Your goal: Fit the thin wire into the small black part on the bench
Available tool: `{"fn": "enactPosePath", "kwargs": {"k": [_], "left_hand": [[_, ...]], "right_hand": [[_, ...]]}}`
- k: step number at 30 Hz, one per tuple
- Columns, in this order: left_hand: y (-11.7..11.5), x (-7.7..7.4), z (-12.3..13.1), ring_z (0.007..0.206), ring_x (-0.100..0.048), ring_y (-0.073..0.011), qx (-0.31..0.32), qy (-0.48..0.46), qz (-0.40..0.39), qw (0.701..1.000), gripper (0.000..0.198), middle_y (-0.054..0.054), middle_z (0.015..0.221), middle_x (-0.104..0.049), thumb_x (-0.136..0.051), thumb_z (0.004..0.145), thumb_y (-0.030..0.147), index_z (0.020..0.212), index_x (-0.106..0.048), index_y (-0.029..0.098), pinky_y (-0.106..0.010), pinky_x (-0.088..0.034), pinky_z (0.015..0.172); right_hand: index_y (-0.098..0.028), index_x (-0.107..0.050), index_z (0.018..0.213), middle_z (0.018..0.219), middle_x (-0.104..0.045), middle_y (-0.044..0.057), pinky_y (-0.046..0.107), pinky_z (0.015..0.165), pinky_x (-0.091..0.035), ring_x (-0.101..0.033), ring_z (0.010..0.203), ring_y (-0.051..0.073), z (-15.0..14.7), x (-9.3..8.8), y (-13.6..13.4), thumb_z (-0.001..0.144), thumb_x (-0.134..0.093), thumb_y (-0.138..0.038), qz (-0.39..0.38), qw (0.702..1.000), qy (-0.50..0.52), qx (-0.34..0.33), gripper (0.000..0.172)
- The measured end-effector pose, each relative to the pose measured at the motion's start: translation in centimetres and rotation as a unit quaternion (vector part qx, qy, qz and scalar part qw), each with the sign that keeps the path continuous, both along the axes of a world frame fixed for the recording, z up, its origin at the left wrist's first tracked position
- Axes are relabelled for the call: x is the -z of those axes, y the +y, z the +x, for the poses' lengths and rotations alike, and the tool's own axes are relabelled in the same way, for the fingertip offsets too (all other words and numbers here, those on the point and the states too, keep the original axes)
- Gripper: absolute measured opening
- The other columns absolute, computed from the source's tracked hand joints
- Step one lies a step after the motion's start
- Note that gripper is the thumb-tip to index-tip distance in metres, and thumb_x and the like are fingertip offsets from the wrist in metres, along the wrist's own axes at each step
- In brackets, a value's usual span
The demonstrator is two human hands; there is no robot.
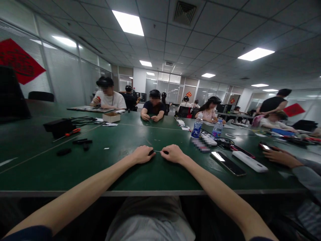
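Both my arms stretch out over a dark green table [140,177]. My left hand [141,154] is curled into a pinch on a small dark piece. My right hand [173,153] is curled the same way on another dark piece. A thin pale wire or cable [157,151] runs between the two hands, just above the table top. What the dark end pieces are is too small to tell.
A phone [227,163] and a white power bank [249,161] lie to the right, near another person's hand [279,156]. Two water bottles [197,127] stand beyond. A black box [59,127], a red-handled screwdriver [71,132] and small black parts [82,141] lie left. Several people sit opposite.
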State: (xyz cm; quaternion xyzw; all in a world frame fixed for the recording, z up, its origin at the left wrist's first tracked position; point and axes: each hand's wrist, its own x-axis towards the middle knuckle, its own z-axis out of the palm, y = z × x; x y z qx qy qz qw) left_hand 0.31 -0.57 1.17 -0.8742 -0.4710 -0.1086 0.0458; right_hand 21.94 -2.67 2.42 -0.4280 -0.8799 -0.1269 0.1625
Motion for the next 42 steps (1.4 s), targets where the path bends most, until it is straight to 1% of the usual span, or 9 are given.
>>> {"fn": "enactPosePath", "kwargs": {"k": [12, 18, 25, 27, 30, 32, 34, 39, 42], "left_hand": [[-0.4, -0.1, 0.1, 0.084, -0.062, -0.0235, -0.014, 0.014, -0.002, 1.000, 0.046, -0.012, 0.092, -0.066, -0.033, 0.086, 0.053, 0.093, -0.062, 0.018, -0.033, -0.046, 0.074], [-0.2, 0.2, 0.0, 0.083, -0.062, -0.0254, 0.008, 0.031, 0.025, 0.999, 0.048, -0.012, 0.090, -0.066, -0.028, 0.087, 0.054, 0.093, -0.061, 0.019, -0.035, -0.046, 0.071], [-0.1, 0.5, -0.1, 0.087, -0.061, -0.0253, 0.020, 0.036, 0.028, 0.999, 0.046, -0.012, 0.094, -0.065, -0.028, 0.088, 0.053, 0.094, -0.059, 0.021, -0.036, -0.046, 0.076], [-0.1, 0.4, 0.0, 0.088, -0.061, -0.0255, 0.017, 0.037, 0.025, 0.999, 0.046, -0.012, 0.096, -0.065, -0.027, 0.088, 0.054, 0.095, -0.059, 0.021, -0.036, -0.046, 0.076], [0.1, 0.1, 0.2, 0.087, -0.062, -0.0257, -0.001, 0.043, 0.008, 0.999, 0.046, -0.012, 0.095, -0.065, -0.028, 0.088, 0.053, 0.096, -0.059, 0.020, -0.036, -0.047, 0.074], [0.3, 0.0, 0.3, 0.086, -0.062, -0.0257, -0.013, 0.043, 0.002, 0.999, 0.047, -0.012, 0.095, -0.066, -0.028, 0.088, 0.053, 0.096, -0.060, 0.020, -0.036, -0.047, 0.074], [0.3, -0.1, 0.3, 0.087, -0.062, -0.0255, -0.019, 0.040, 0.005, 0.999, 0.048, -0.012, 0.095, -0.066, -0.028, 0.087, 0.054, 0.097, -0.060, 0.019, -0.036, -0.047, 0.075], [0.4, -0.1, 0.0, 0.084, -0.063, -0.0254, -0.005, 0.039, 0.011, 0.999, 0.052, -0.012, 0.092, -0.066, -0.025, 0.087, 0.056, 0.096, -0.060, 0.019, -0.035, -0.047, 0.072], [0.4, 0.0, -0.1, 0.082, -0.063, -0.0249, 0.008, 0.034, 0.011, 0.999, 0.052, -0.011, 0.091, -0.066, -0.025, 0.087, 0.056, 0.095, -0.060, 0.019, -0.035, -0.047, 0.071]], "right_hand": [[-0.023, -0.071, 0.090, 0.081, -0.069, 0.004, 0.024, 0.068, -0.037, -0.060, 0.072, 0.016, 0.1, 0.1, 0.1, 0.090, -0.041, -0.044, -0.005, 1.000, -0.007, 0.012, 0.036], [-0.022, -0.071, 0.087, 0.079, -0.069, 0.005, 0.024, 0.066, -0.037, -0.060, 0.070, 0.016, -0.2, 0.1, -0.3, 0.091, -0.038, -0.043, 0.013, 1.000, -0.018, 0.003, 0.039], [-0.020, -0.071, 0.087, 0.081, -0.068, 0.007, 0.025, 0.062, -0.036, -0.059, 0.068, 0.016, 0.2, 0.3, -0.9, 0.090, -0.039, -0.040, 0.035, 0.999, -0.029, 0.005, 0.038], [-0.019, -0.071, 0.084, 0.079, -0.067, 0.007, 0.024, 0.062, -0.036, -0.059, 0.067, 0.015, 0.2, 0.3, -1.1, 0.090, -0.040, -0.040, 0.032, 0.999, -0.020, -0.013, 0.037], [-0.020, -0.070, 0.082, 0.078, -0.067, 0.005, 0.023, 0.063, -0.037, -0.058, 0.068, 0.014, -0.2, 0.0, -1.2, 0.089, -0.041, -0.038, 0.034, 0.997, 0.032, -0.065, 0.035], [-0.021, -0.069, 0.083, 0.079, -0.067, 0.004, 0.022, 0.064, -0.037, -0.058, 0.069, 0.013, -0.5, -0.2, -0.8, 0.090, -0.040, -0.037, 0.048, 0.992, 0.075, -0.084, 0.034], [-0.020, -0.069, 0.083, 0.078, -0.067, 0.004, 0.022, 0.065, -0.037, -0.058, 0.069, 0.013, -0.3, -0.3, -0.2, 0.090, -0.040, -0.036, 0.063, 0.991, 0.095, -0.075, 0.034], [-0.021, -0.070, 0.081, 0.074, -0.067, 0.003, 0.023, 0.063, -0.037, -0.058, 0.065, 0.013, 1.9, 0.4, 1.6, 0.089, -0.043, -0.037, 0.044, 0.997, 0.040, -0.046, 0.032], [-0.022, -0.070, 0.084, 0.076, -0.068, 0.003, 0.023, 0.064, -0.037, -0.059, 0.067, 0.014, 2.1, 0.9, 1.8, 0.090, -0.042, -0.038, 0.029, 0.999, 0.017, -0.041, 0.033]]}}
